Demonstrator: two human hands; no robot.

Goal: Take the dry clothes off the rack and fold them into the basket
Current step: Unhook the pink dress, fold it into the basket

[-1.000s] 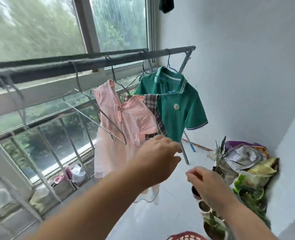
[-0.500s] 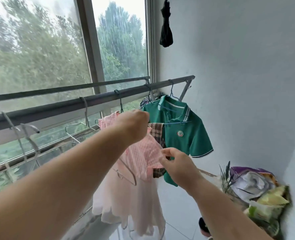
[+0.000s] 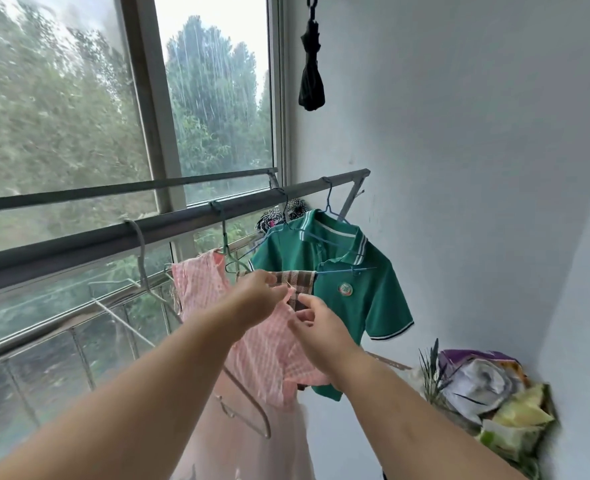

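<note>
Grip: the left hand (image 3: 257, 299) pinches the top edge of the pink-and-white checked cotton child's dress (image 3: 266, 358), thumb against fingers. The right hand (image 3: 316, 329), fingers curled, meets it at the same edge and appears to pinch the cloth too. Both grips are clamped on fabric, not on the wire hanger.

Change: one second back both hands were lower and apart, short of the dress. Half a second back the left was up near the hanger neck. Now they are together at the shoulder. Judgement: the dress is being worked off its hanger and is not yet free.

The dress hangs from the grey metal rack rail (image 3: 79, 242). At 1 o'clock from the hands, just behind, is a brown plaid cloth (image 3: 298, 280). At 2 o'clock a green short-sleeved polo shirt (image 3: 366, 296) hangs on a blue hanger. At 10 o'clock is an empty grey wire hanger (image 3: 141, 251).

Containers: the basket is not in view. At 4 o'clock lies a heap of crumpled plastic bags (image 3: 487, 386); I cannot tell what is in them.
</note>
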